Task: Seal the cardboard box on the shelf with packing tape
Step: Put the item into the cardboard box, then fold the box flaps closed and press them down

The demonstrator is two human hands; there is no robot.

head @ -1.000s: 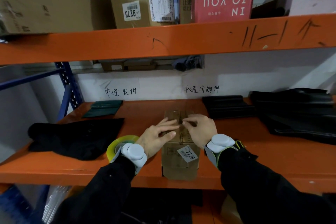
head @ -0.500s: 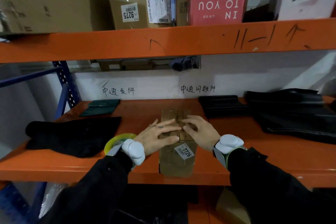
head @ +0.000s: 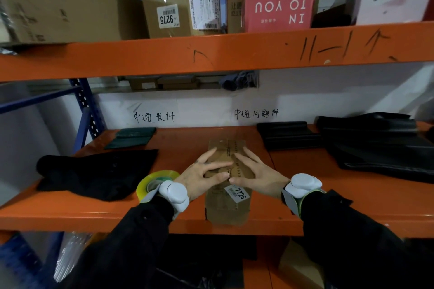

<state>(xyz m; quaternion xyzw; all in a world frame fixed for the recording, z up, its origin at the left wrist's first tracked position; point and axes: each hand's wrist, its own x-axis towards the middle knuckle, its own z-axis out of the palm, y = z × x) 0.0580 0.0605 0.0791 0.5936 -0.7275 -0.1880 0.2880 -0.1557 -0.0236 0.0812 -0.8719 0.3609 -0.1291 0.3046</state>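
At lower centre of the frame, the left hand (head: 202, 177) and right hand (head: 260, 177) lie flat, fingers straight and spread, grasping nothing, on top of the cardboard box (head: 226, 212) on the orange shelf (head: 70, 213), with the tape roll (head: 150, 182) beside the left wrist.

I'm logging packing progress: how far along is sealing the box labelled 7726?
Done: the cardboard box looks closed. In hand: the left hand and right hand press flat on its top. Clear tape under them can't be confirmed. Left: perhaps more strips; the packing tape roll lies by the left wrist, ungripped.
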